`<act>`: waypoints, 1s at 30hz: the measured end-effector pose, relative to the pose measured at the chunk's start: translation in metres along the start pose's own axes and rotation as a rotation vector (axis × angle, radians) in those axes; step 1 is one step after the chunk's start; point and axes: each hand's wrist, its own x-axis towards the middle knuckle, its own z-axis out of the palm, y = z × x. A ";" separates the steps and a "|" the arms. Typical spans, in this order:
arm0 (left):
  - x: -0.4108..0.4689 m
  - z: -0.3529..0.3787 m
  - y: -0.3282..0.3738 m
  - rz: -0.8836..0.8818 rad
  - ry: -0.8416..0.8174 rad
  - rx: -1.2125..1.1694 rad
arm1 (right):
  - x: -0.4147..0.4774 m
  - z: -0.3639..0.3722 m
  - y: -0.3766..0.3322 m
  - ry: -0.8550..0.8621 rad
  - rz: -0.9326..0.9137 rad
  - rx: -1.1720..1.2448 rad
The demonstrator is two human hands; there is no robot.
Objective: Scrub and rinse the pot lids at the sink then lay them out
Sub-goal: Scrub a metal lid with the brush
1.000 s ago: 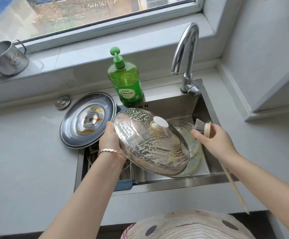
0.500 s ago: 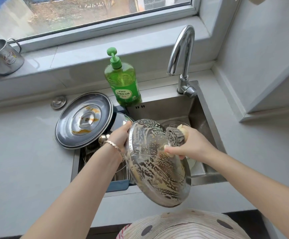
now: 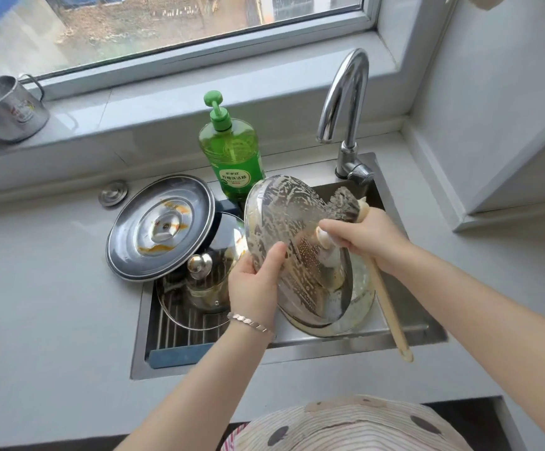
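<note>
Standing on sill: a metal mug (image 3: 7, 109), far left under the window, its handle to the rear.
Counter: a grey counter (image 3: 36, 288). A small round metal plug (image 3: 113, 192) lies on it near the back wall.
Steel lid: the steel lid (image 3: 160, 227) lies flat and is streaked orange. It rests partly on the counter and partly over the rear left corner of the sink (image 3: 297, 353).
Glass lid: a glass lid (image 3: 199, 288) with a round metal knob lies on the ribbed rack (image 3: 173, 333) in the left of the sink. Its far edge is tucked under the steel lid.
Soap bottle: a green pump soap bottle (image 3: 230, 151) stands upright at the sink's back rim.
Left hand: the left hand (image 3: 254, 281) grips the left rim of the soapy lid. The thumb lies across the face and the fingers are hidden behind.
Soapy lid: the soapy lid (image 3: 297, 242) is held tilted on edge above the sink. It is coated in suds and has a white knob.
Lower lid: a lower lid (image 3: 362, 307) lies in the basin beneath it.
Brush: the brush (image 3: 346, 206) has its bristles at the soapy lid's upper right edge. Its pale handle runs down towards the front rim.
Right hand: the right hand (image 3: 365, 236) has its fingers curled round the brush handle just below the head.
Tap: a chrome tap (image 3: 346, 109) stands at the rear right of the sink.
</note>
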 end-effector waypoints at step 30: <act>0.002 0.006 0.018 0.055 0.297 -0.174 | -0.053 0.038 0.017 -0.013 -0.052 0.133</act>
